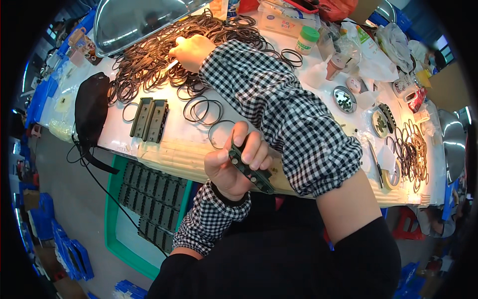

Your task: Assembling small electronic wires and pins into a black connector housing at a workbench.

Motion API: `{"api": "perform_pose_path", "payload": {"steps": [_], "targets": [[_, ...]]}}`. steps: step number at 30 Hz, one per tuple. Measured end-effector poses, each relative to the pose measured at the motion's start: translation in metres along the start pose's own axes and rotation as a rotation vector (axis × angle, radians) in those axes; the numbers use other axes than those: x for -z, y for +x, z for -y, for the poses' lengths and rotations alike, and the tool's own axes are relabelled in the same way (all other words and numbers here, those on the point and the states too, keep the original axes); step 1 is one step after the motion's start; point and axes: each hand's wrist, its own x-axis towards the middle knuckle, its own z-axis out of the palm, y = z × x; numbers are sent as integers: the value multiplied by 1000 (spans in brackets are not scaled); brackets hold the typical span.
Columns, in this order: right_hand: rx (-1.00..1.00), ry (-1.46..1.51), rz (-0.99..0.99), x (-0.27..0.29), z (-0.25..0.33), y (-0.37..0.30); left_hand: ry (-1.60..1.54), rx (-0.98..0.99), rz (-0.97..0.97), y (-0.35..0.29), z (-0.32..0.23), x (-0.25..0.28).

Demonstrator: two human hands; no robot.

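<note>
My left hand (230,172) is closed around a dark green strip-shaped part (249,172) with round metallic studs along it, held in front of the table edge. My right arm, in a black-and-white checked sleeve, stretches across the table. Its hand (193,52) is over a big heap of thin brown-black rings (149,67), fingers curled; a pale, narrow tip shows below them, too small to name. Two similar dark green parts (149,119) lie side by side on the table, left of my left hand. A few loose rings (204,110) lie between them and my right sleeve.
A green tray (110,219) holding rows of dark parts stands below the table at left. A black pouch (92,109) with a cord hangs over the edge. A shiny lamp hood (144,25) overhangs the heap. Right: a green-capped jar (307,40), tape roll (393,177), more rings (413,154).
</note>
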Motion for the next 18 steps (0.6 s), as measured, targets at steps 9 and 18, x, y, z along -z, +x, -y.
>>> {"api": "perform_pose_path", "payload": {"steps": [9, 18], "targets": [[-4, 66, 38, -12, -13, 14, 84, -24, 17, -3, -1, 2], [-76, -9, -43, 59, 2, -66, 37, -47, 34, -4, -3, 2]]}}
